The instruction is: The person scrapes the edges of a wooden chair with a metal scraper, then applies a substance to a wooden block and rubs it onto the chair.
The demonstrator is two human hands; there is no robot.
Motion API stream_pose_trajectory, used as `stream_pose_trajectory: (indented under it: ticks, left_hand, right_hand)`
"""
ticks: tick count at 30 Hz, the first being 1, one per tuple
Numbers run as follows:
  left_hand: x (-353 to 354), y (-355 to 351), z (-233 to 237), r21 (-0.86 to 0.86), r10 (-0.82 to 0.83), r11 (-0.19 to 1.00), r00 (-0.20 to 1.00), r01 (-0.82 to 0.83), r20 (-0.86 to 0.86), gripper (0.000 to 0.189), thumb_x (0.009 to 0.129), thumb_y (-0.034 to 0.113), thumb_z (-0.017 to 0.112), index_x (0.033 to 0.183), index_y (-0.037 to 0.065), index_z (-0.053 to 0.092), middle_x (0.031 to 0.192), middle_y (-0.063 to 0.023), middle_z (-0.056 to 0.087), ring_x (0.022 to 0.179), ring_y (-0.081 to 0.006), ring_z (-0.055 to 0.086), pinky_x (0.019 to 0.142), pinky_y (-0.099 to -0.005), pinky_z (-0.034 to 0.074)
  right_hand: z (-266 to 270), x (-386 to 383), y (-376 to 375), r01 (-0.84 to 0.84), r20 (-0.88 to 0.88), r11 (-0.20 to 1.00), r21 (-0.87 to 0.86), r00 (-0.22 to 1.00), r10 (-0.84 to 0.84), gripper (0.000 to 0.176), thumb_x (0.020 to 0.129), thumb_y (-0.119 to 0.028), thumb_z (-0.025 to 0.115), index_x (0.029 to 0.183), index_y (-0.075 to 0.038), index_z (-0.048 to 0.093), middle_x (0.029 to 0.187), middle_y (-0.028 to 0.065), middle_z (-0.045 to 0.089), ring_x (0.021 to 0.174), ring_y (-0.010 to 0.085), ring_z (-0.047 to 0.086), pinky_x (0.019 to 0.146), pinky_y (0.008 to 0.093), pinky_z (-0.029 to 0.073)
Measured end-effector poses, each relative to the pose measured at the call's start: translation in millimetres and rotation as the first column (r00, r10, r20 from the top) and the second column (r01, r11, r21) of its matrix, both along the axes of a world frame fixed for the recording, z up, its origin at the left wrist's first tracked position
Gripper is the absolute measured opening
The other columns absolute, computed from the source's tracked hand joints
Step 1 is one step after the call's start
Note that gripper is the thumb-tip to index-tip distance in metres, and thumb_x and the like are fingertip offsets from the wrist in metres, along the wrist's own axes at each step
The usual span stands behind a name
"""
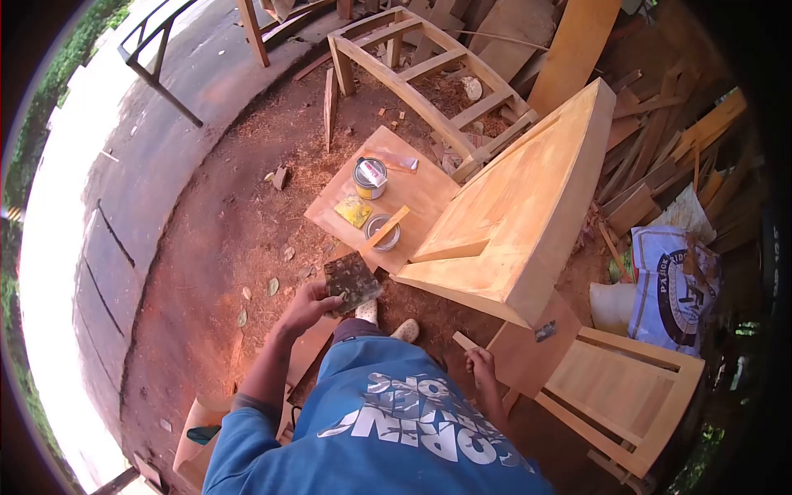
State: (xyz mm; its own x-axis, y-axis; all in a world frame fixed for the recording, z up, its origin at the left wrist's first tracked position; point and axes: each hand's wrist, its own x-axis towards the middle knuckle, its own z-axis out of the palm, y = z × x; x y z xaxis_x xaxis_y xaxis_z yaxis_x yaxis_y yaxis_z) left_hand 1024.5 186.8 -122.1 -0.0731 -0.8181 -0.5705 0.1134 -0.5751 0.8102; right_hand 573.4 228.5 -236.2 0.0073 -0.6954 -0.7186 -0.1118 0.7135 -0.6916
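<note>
My left hand (310, 308) is closed on the edge of a dark, stained square plate (353, 279), held out flat in front of my body. My right hand (482, 368) is closed around a small flat wooden stick (465, 341) whose pale end sticks out past the fingers. Ahead, a thin plywood sheet (330, 208) carries a labelled tin (370, 188), a yellow smeared piece (353, 211) and a second tin (384, 242) with a wooden strip (388, 228) across its top. A large wooden panel door (528, 198) stands tilted beside the sheet.
A slatted wooden frame (437, 64) lies beyond the sheet. To my right are a brown board (528, 351), another framed panel (606, 388) and a printed sack (670, 285). Wood offcuts (643, 181) are piled behind the door. Leaves and shavings lie on the dirt ground (223, 247).
</note>
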Motion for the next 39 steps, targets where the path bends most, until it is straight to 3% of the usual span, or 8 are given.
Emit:
stream_pose_trajectory:
  ticks: [3, 11, 15, 20, 25, 27, 33, 39]
  left_hand:
    - [-28.4, 23.2, 27.3, 0.033, 0.203, 0.979, 0.965, -0.200, -0.167, 0.019, 0.090, 0.010, 0.061, 0.108, 0.003, 0.064, 0.095, -0.0028, 0.068, 0.081, -0.0130, 0.065, 0.074, -0.0273, 0.053]
    - [-22.2, 36.1, -19.3, -0.043, -0.368, 0.917, 0.884, 0.396, 0.288, 0.021, 0.092, 0.011, 0.058, 0.108, -0.002, 0.062, 0.092, -0.0035, 0.068, 0.084, -0.0115, 0.060, 0.076, -0.0292, 0.049]
    - [-40.0, -11.2, 19.5, 0.058, -0.556, 0.804, 0.713, 0.592, 0.426, 0.022, 0.087, 0.020, 0.064, 0.096, -0.001, 0.067, 0.080, -0.0105, 0.068, 0.077, -0.0186, 0.063, 0.073, -0.0331, 0.049]
    - [3.3, -118.6, -27.0, -0.114, -0.216, 0.929, 0.766, 0.352, 0.605, 0.022, 0.083, 0.022, 0.065, 0.090, 0.000, 0.068, 0.078, -0.0161, 0.068, 0.075, -0.0251, 0.067, 0.069, -0.0368, 0.051]
    - [55.6, -320.0, -75.8, -0.404, 0.109, 0.877, 0.712, 0.260, 0.694, 0.020, 0.081, 0.019, 0.066, 0.089, 0.000, 0.067, 0.079, -0.0160, 0.069, 0.074, -0.0274, 0.068, 0.069, -0.0363, 0.052]
    - [63.3, -397.4, -121.2, -0.351, 0.046, 0.867, 0.643, 0.355, 0.764, 0.019, 0.079, 0.017, 0.064, 0.091, 0.003, 0.067, 0.086, -0.0174, 0.068, 0.082, -0.0306, 0.067, 0.074, -0.0388, 0.052]
    - [43.9, -504.1, -260.5, 0.319, -0.424, 0.672, -0.007, 0.668, 0.906, 0.036, 0.084, 0.016, 0.057, 0.119, 0.008, 0.059, 0.125, -0.0159, 0.057, 0.114, -0.0326, 0.056, 0.091, -0.0395, 0.049]
    - [15.4, -524.1, -300.7, 0.549, -0.484, 0.577, -0.289, 0.604, 0.826, 0.038, 0.092, 0.022, 0.051, 0.128, 0.011, 0.052, 0.134, -0.0102, 0.048, 0.121, -0.0288, 0.051, 0.089, -0.0522, 0.046]
  right_hand:
    - [9.8, 60.0, -25.9, -0.189, 0.369, 0.982, 0.014, 0.914, 0.171, 0.021, 0.092, -0.012, 0.056, 0.111, -0.003, 0.055, 0.090, 0.0032, 0.060, 0.076, 0.0085, 0.057, 0.066, 0.0228, 0.048]
    - [62.8, 165.1, -60.3, -0.458, 0.750, 0.881, -0.119, 0.541, 0.382, 0.054, 0.090, -0.029, 0.066, 0.131, -0.003, 0.043, 0.110, 0.0070, 0.063, 0.095, 0.0138, 0.061, 0.088, 0.0273, 0.048]
    - [34.5, 173.6, -49.0, -0.267, 0.573, 0.960, -0.085, 0.775, 0.266, 0.034, 0.089, -0.016, 0.067, 0.118, -0.001, 0.058, 0.109, 0.0039, 0.065, 0.094, 0.0108, 0.061, 0.086, 0.0258, 0.048]
    - [-58.8, 106.8, -17.3, 0.226, 0.099, 0.974, 0.021, 0.969, -0.227, 0.018, 0.089, -0.006, 0.062, 0.105, 0.002, 0.062, 0.098, 0.0078, 0.067, 0.080, 0.0157, 0.065, 0.074, 0.0299, 0.054]
    - [-42.3, 21.9, 59.6, 0.642, -0.390, 0.758, 0.114, 0.731, -0.560, 0.019, 0.089, -0.007, 0.063, 0.105, 0.002, 0.062, 0.097, 0.0078, 0.067, 0.080, 0.0161, 0.065, 0.074, 0.0302, 0.054]
    - [-11.2, 10.7, 84.6, 0.743, -0.497, 0.660, 0.112, 0.617, -0.610, 0.020, 0.089, -0.008, 0.063, 0.106, 0.002, 0.062, 0.097, 0.0078, 0.066, 0.079, 0.0163, 0.065, 0.074, 0.0304, 0.054]
    - [60.9, 9.5, 112.7, 0.885, -0.621, 0.463, 0.053, 0.392, -0.679, 0.022, 0.088, -0.009, 0.063, 0.107, 0.002, 0.062, 0.096, 0.0078, 0.066, 0.079, 0.0168, 0.065, 0.073, 0.0307, 0.054]
    - [125.0, 20.8, 132.1, 0.946, -0.680, 0.322, -0.018, 0.225, -0.698, 0.024, 0.088, -0.010, 0.064, 0.108, 0.002, 0.062, 0.095, 0.0078, 0.066, 0.079, 0.0173, 0.064, 0.073, 0.0311, 0.054]
